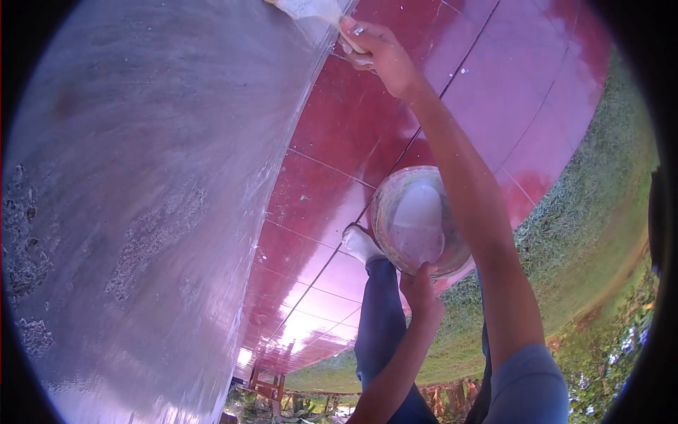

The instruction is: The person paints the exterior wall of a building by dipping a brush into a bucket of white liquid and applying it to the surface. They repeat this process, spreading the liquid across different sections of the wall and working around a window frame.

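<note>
My right hand [374, 53] is stretched far out, its fingers closed round the handle of a wide paintbrush [311, 8]. The pale brush head lies at the foot of the grey wall and is cut off by the top of the view. White smears mark these fingers. My left hand [421, 290] grips the near rim of a round, paint-stained bucket [385, 219]. Inside the bucket is whitish liquid [417, 219]. My right forearm crosses in front of the bucket's right side and hides part of it.
A grey wall [162, 141] with rough, flaking patches fills the left. Shiny red floor tiles [332, 148] with white specks run along it. My foot [360, 244] stands on the tiles beside the bucket. Grass [579, 212] borders the floor on the right. Wooden furniture [268, 385] stands farther off.
</note>
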The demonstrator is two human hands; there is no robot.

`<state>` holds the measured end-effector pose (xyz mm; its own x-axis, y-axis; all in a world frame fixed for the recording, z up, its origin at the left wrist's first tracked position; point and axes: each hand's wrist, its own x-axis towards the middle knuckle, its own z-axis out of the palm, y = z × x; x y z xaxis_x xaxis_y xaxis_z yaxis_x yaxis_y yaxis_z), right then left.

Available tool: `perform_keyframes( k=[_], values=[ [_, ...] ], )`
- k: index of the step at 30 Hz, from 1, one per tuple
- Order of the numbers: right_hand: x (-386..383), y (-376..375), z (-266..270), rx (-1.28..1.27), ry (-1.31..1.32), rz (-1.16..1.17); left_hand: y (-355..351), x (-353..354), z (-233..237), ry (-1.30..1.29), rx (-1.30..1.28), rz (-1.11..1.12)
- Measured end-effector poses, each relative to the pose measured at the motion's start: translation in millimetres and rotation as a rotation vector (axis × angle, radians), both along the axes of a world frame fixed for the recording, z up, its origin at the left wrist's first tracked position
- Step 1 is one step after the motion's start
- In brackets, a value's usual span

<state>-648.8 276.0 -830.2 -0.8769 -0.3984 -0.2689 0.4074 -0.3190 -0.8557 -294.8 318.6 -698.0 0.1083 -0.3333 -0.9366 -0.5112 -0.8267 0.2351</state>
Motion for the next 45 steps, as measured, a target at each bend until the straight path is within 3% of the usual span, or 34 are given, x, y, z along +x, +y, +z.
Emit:
perform_keyframes(
  k=[2, 5, 7, 8, 10, 11, 13, 16, 20, 24, 27, 30, 32, 33, 35, 36, 41, 45],
  values=[
    [12.0, -10.1, -42.1, -0.063, -0.082, 0.029, -0.1, -2.0, 1.8, -0.015, 0.009, 0.003],
    [20.1, 2.6, -72.9, 0.095, -0.309, 0.049, 0.3, -7.1, -1.2, -0.018, 0.012, 0.013],
    [21.2, 15.5, -94.0, 0.503, -0.337, 0.073, 0.3, 1.4, 1.8, -0.024, 0.022, 0.003],
    [16.8, 21.8, -112.8, 0.509, -0.338, 0.070, 1.1, 3.4, -1.3, -0.009, 0.005, -0.013],
    [6.3, 25.3, -125.6, 1.007, -0.141, 0.183, 2.1, 1.9, -3.1, 0.012, -0.012, -0.030],
    [5.0, 22.2, -120.6, 1.010, -0.143, 0.179, 0.7, 0.3, -1.8, 0.030, -0.015, -0.028],
    [-4.4, 10.4, -100.9, 0.905, -0.256, 0.139, 2.4, -4.7, -1.6, 0.058, -0.008, -0.022],
    [0.7, 7.2, -9.1, 0.767, -0.262, 0.109, -0.1, -3.6, -3.7, 0.024, -0.006, -0.038],
    [21.9, 32.4, 82.9, 0.331, -0.162, 0.017, 0.4, 3.7, -13.5, -0.001, 0.025, -0.075],
    [14.7, 25.1, 113.8, 0.018, -0.018, -0.106, -1.9, -1.9, -10.3, 0.036, 0.028, -0.091],
    [-1.1, 5.8, 73.8, -0.053, -0.038, 0.008, -0.2, -17.3, -2.0, -0.002, 0.010, -0.092],
    [18.2, -9.2, -22.7, -0.097, -0.314, 0.083, 0.0, -20.6, -1.7, 0.026, 0.012, -0.080],
    [31.2, 4.5, -69.8, 0.135, -0.441, 0.092, 0.9, -17.6, -6.1, 0.026, 0.005, -0.086],
    [33.0, 10.7, -97.3, 0.129, -0.446, 0.085, 0.3, -12.5, -7.0, 0.012, 0.007, -0.096],
    [31.7, 18.3, -129.6, 0.920, -0.194, 0.274, 1.0, -17.8, -0.5, -0.003, -0.006, -0.111],
    [31.1, 17.4, -128.8, 0.917, -0.199, 0.275, 0.5, -21.1, 1.8, -0.007, -0.018, -0.116],
    [6.4, -2.6, -5.3, 0.955, -0.118, 0.101, -3.2, -14.6, -0.3, 0.000, 0.002, -0.133],
    [15.4, 25.8, 111.4, 0.694, -0.133, 0.066, -4.2, -9.6, -3.8, 0.038, 0.015, -0.135]
  ],
)
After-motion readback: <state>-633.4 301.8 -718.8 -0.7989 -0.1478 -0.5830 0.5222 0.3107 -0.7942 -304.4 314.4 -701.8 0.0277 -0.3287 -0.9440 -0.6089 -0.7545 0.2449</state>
